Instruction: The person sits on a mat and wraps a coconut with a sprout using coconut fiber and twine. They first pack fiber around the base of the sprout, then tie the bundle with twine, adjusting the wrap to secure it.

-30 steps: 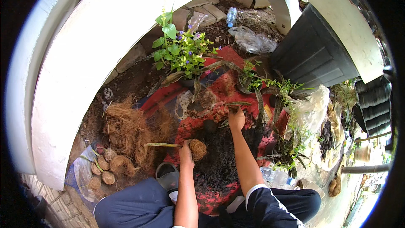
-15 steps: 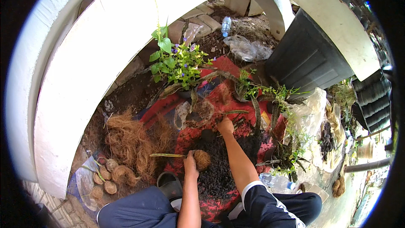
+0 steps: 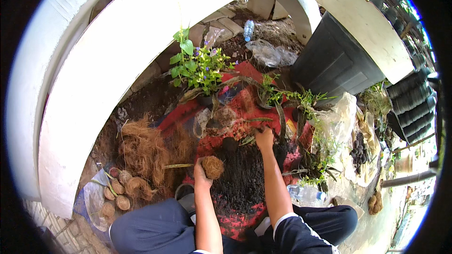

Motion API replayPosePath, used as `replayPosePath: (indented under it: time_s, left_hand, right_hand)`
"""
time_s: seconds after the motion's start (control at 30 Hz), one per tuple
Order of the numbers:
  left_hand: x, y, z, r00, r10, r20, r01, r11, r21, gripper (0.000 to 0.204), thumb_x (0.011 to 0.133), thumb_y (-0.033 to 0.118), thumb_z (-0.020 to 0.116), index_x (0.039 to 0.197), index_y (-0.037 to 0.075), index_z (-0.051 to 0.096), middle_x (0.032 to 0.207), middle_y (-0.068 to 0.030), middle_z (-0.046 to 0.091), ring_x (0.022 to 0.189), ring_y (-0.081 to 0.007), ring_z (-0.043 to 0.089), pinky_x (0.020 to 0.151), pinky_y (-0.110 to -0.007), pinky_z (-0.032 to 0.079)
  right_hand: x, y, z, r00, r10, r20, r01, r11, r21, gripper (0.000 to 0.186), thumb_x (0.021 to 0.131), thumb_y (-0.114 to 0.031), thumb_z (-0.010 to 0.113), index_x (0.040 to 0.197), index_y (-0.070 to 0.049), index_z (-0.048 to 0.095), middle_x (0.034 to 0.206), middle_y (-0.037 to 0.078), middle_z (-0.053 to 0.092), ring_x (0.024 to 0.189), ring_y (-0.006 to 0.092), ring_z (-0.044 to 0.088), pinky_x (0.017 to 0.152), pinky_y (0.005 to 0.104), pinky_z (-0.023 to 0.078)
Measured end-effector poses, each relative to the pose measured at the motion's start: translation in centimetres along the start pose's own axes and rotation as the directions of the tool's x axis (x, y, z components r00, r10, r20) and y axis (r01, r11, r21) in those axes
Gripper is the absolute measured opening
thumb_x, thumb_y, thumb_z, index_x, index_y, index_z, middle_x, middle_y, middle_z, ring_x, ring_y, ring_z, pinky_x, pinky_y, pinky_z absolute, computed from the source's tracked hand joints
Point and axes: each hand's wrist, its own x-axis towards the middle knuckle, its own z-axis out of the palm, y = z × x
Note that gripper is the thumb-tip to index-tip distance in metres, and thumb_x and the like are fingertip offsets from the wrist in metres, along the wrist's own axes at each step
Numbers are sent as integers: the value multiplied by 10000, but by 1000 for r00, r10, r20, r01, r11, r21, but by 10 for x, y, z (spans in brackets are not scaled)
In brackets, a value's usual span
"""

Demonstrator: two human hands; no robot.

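Observation:
In my left hand (image 3: 201,173) is a round ball of brown coconut fibre (image 3: 214,167), held above the left side of a heap of dark soil (image 3: 240,178). A narrow yellow-green leaf (image 3: 179,165) sticks out leftward from behind that hand. My right hand (image 3: 264,136) is down at the far edge of the soil, just below a loose green leaf strip (image 3: 259,119). Its fingers look curled and soil-darkened; what they hold, if anything, is hidden. Under the soil lies a red sheet (image 3: 238,229).
Loose coconut fibre (image 3: 143,146) and several finished fibre balls (image 3: 122,202) lie at the left. Beyond the sheet grows a purple-flowered plant (image 3: 202,68). A black bin (image 3: 336,61) stands far right; a plastic bottle (image 3: 307,193) lies by my right knee. A white curved wall (image 3: 94,66) borders the left.
My right hand has drawn across the soil to the right, leaving it spread and streaked. My left hand and the fibre ball have shifted slightly left and up.

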Motion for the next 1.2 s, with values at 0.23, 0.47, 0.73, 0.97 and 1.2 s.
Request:
replayPosePath:
  time_s: [0.23, 0.47, 0.73, 0.97, 1.2]
  left_hand:
    - [2, -24, 15, 996, -11, -89, 19, 996, 89, 350, 963, 333, 385, 1046, 35, 548, 972, -99, 621, 866, -258, 629, 751, -414, 524]
    - [16, -19, 35, 986, 9, -164, 25, 978, 205, 336, 943, 319, 432, 1058, 25, 547, 999, -104, 605, 912, -247, 618, 764, -412, 505]
    - [30, -9, 36, 726, 397, -562, 121, 730, 673, 494, 856, 354, 584, 1088, -80, 548, 1013, -205, 616, 913, -352, 612, 789, -439, 495]
    - [36, 18, -11, 736, 657, -164, 50, 189, 981, 484, 818, 301, 624, 1072, -107, 572, 887, -263, 631, 863, -408, 611, 771, -480, 489]
    - [34, 11, -29, 692, 720, -44, 61, 1, 998, 542, 825, 347, 635, 1173, -55, 529, 1057, -234, 587, 976, -402, 569, 810, -502, 471]
  right_hand:
    - [49, 36, 59, 962, 163, 220, -118, 972, -203, 331, 832, -187, 653, 1145, -86, 620, 1072, 176, 632, 856, 298, 633, 705, 418, 513]
    - [52, 6, 113, 971, 197, 136, -154, 949, -276, 559, 883, -215, 587, 1362, -23, 370, 1345, 218, 418, 970, 307, 592, 780, 369, 556]
    - [63, 10, 122, 940, 189, 283, 105, 629, -770, 577, 890, -294, 588, 1352, -11, 388, 1357, 94, 447, 1246, 244, 398, 1045, 386, 395]
    - [17, -21, 87, 937, 281, 209, -311, 942, 129, 362, 866, -199, 632, 1165, -1, 585, 972, 159, 659, 906, 264, 617, 773, 419, 486]
    - [-53, -63, 52, 822, 133, 554, -347, 888, 302, 265, 881, -159, 613, 1095, -3, 595, 898, 79, 645, 785, 188, 585, 720, 354, 460]
